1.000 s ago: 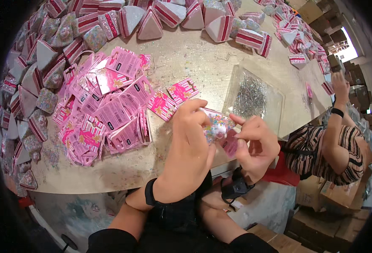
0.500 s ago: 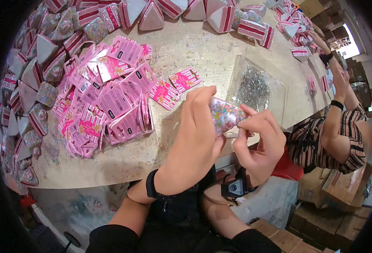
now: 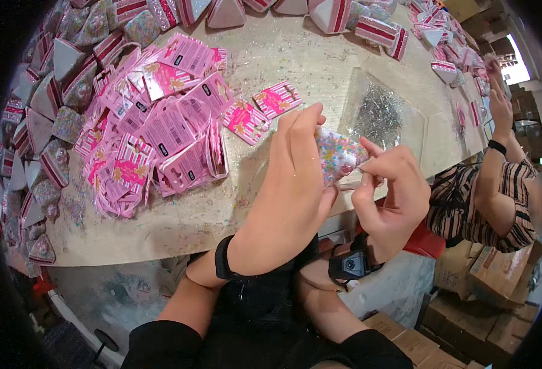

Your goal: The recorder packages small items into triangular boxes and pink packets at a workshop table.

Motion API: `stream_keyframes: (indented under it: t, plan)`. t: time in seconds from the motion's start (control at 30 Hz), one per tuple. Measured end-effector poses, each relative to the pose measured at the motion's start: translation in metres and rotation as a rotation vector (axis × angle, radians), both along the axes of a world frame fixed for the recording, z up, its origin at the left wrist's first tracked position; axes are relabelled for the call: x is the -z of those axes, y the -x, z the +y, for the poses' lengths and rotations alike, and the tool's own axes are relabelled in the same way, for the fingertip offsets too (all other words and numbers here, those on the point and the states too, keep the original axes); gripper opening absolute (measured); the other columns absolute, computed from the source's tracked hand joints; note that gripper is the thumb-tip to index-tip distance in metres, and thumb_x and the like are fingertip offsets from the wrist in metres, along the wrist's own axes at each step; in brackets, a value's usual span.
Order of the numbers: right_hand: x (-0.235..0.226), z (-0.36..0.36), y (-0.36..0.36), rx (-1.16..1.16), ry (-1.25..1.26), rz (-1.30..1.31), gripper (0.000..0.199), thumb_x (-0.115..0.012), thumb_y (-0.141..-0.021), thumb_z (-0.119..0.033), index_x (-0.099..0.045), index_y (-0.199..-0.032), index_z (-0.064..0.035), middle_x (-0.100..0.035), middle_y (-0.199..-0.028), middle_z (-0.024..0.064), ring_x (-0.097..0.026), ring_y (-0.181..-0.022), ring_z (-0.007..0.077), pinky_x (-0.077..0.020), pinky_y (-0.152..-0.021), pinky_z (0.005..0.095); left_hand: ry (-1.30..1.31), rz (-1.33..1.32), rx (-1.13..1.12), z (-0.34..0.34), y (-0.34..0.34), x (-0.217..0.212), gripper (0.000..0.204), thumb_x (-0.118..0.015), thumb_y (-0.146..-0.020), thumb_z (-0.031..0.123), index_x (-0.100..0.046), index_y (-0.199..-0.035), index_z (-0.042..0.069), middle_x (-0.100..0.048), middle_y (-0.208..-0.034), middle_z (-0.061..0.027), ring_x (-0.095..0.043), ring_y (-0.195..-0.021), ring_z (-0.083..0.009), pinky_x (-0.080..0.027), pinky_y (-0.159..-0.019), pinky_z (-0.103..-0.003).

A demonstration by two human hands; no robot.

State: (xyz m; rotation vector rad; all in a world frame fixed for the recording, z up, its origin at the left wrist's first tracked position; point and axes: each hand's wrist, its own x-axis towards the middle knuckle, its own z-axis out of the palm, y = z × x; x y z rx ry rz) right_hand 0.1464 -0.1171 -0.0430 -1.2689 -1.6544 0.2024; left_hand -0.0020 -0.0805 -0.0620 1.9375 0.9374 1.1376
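Note:
My left hand point(image 3: 286, 190) grips a small packet with multicoloured sprinkle-like dots point(image 3: 338, 155), held above the table's front edge. My right hand point(image 3: 389, 195) pinches the packet's right end with thumb and forefinger. Most of the packet is hidden behind my left fingers. Just left of my hands lies a heap of pink striped cards point(image 3: 160, 132), with two loose cards point(image 3: 259, 109) closer to my fingers. Beyond the packet sits a clear tray of small silvery bits point(image 3: 378, 114).
Triangular pink, white and glittery packs point(image 3: 43, 129) line the left and far edges of the pale table point(image 3: 160, 227). A person in a striped top point(image 3: 486, 197) works at the right, a hand raised. Cardboard boxes point(image 3: 486, 289) stand lower right.
Both hands stay together on the packet; they have shifted slightly toward the near edge, and my right fingers have regripped the packet's right end.

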Motion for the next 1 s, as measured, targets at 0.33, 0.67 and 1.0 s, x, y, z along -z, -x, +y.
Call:
stream_keyframes:
  t: [0.33,0.67,1.0]
  plan:
    - [0.006,0.0,-0.005,-0.042,0.02,0.088,0.022,-0.061,-0.059,0.013,-0.06,-0.079,0.0032,-0.053,-0.068,0.0082,-0.051,-0.058,0.0149,-0.0529,-0.092,0.0442,-0.007,0.02,-0.023,0.0,0.001,0.001,0.085,-0.071,-0.061,-0.006,-0.03,-0.135,-0.005,-0.045,-0.12,-0.0221,-0.047,-0.116,-0.0387,-0.039,-0.1,-0.042]
    - [-0.01,-0.002,-0.008,0.027,0.065,-0.083,0.02,-0.063,-0.061,0.01,-0.061,-0.079,0.0009,-0.056,-0.07,0.0088,-0.054,-0.059,0.0182,-0.0537,-0.088,0.0411,-0.055,0.045,0.05,0.005,-0.002,-0.009,0.074,-0.062,-0.067,-0.009,-0.03,-0.134,-0.007,-0.039,-0.125,-0.0252,-0.041,-0.118,-0.0433,-0.035,-0.101,-0.045]
    - [0.009,0.001,0.018,0.112,0.051,-0.063,0.02,-0.065,-0.072,-0.006,-0.054,-0.089,-0.0011,-0.05,-0.082,0.0157,-0.052,-0.079,0.0354,-0.0436,-0.072,0.042,-0.236,0.288,-0.139,0.01,0.015,0.003,0.057,-0.064,-0.06,-0.007,-0.06,-0.117,0.0,-0.056,-0.116,-0.018,-0.054,-0.11,-0.0351,-0.044,-0.093,-0.041]
